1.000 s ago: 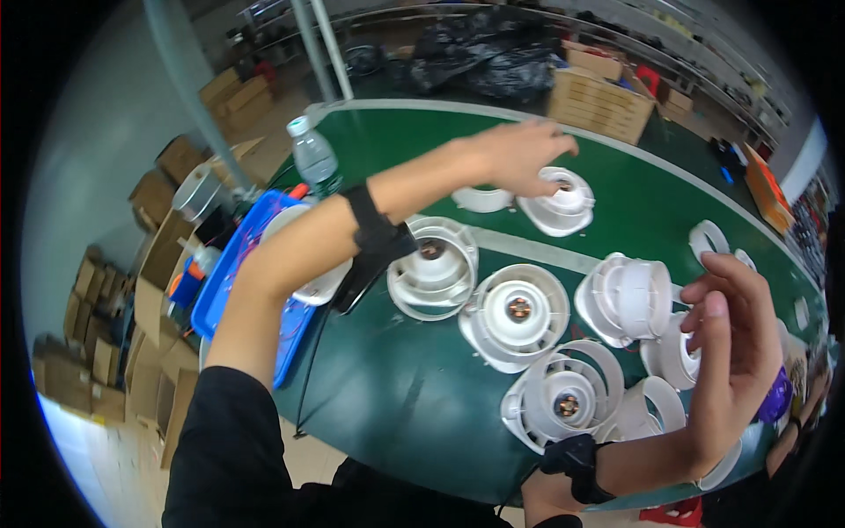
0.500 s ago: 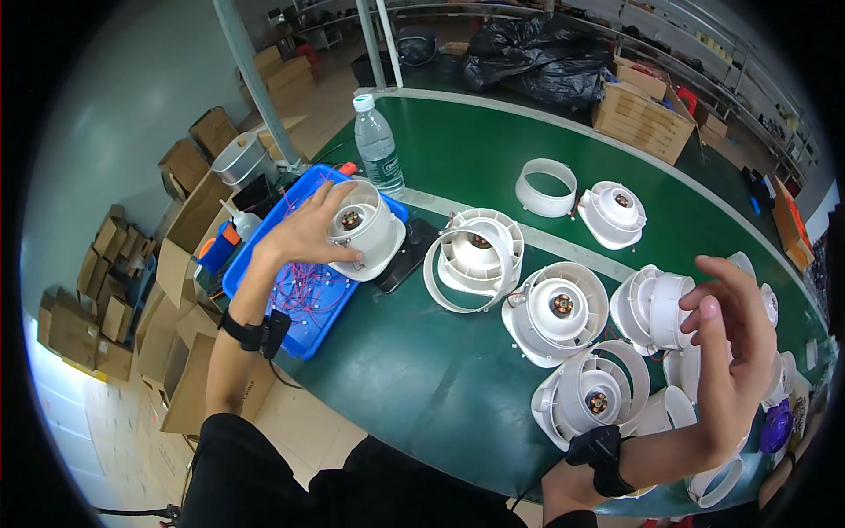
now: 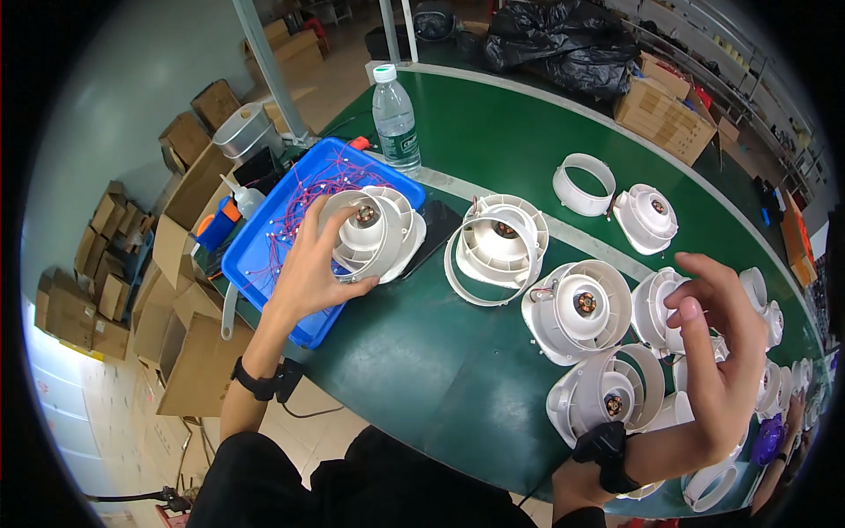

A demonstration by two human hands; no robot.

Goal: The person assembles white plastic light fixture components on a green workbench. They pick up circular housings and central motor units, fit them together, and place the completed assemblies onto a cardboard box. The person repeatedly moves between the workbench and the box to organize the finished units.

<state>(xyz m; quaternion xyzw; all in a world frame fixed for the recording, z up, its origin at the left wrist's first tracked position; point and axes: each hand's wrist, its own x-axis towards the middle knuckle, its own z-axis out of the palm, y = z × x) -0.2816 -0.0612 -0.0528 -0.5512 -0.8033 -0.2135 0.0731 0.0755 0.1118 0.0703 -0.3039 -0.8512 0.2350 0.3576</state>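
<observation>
My left hand [image 3: 312,251] grips a white plastic ring [image 3: 341,231] with its fingers over the rim and the thumb along the near side. The ring is tilted in front of a white finned fan housing [image 3: 407,220] with a copper-wound motor core, by the blue tray. My right hand [image 3: 726,352] hangs with fingers apart and nothing in them. Under and beside it are a fan housing [image 3: 650,304], partly hidden, and another housing [image 3: 576,304] with its copper core facing up. A further housing [image 3: 572,409] with a loose tilted ring stands near the right wrist.
The blue tray [image 3: 255,255] holds thin red and purple wires. A clear water bottle [image 3: 396,132] stands behind it, and a black phone-like slab [image 3: 440,224] lies beside it. More housings and rings cover the green table's right side. Another person's arm [image 3: 779,466] shows at the far right.
The ring in my left hand has tilted toward the near left, showing more of the finned housing behind it. My right hand stays raised and open. The whole view has shifted slightly.
</observation>
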